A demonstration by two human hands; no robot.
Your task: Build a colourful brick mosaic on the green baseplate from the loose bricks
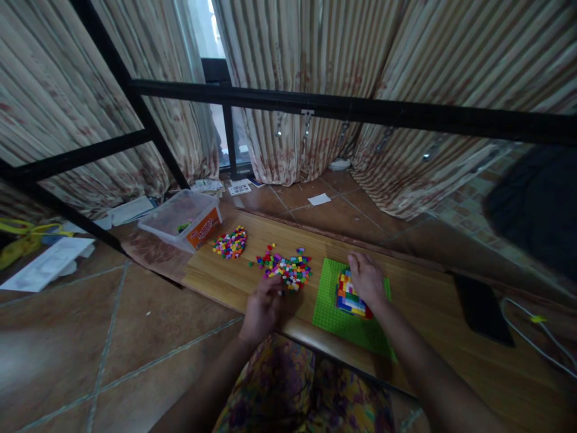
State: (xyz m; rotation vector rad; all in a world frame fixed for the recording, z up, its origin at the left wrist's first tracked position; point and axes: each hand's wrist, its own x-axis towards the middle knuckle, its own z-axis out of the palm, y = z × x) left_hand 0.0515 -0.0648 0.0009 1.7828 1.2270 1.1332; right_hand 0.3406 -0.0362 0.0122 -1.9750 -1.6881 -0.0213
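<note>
My left hand (265, 302) is at the near edge of a loose pile of small coloured building bricks (293, 269), its fingers curled together. Whatever may be between those fingertips is too small to make out. On the right, my right hand (366, 278) rests over a multicoloured brick structure (350, 300), fingers bent down at its far right side. Part of the structure is hidden under that hand. It stands on a green studded baseplate (328, 307), which lies on the wooden board.
A second heap of bricks (231, 242) lies farther left. Beside it stands a clear plastic box (169, 225) with an orange label. A dark flat panel (482, 310) and a white cable (523, 307) are at the right. A black metal rail (270, 99) crosses beyond the wooden board (216, 282).
</note>
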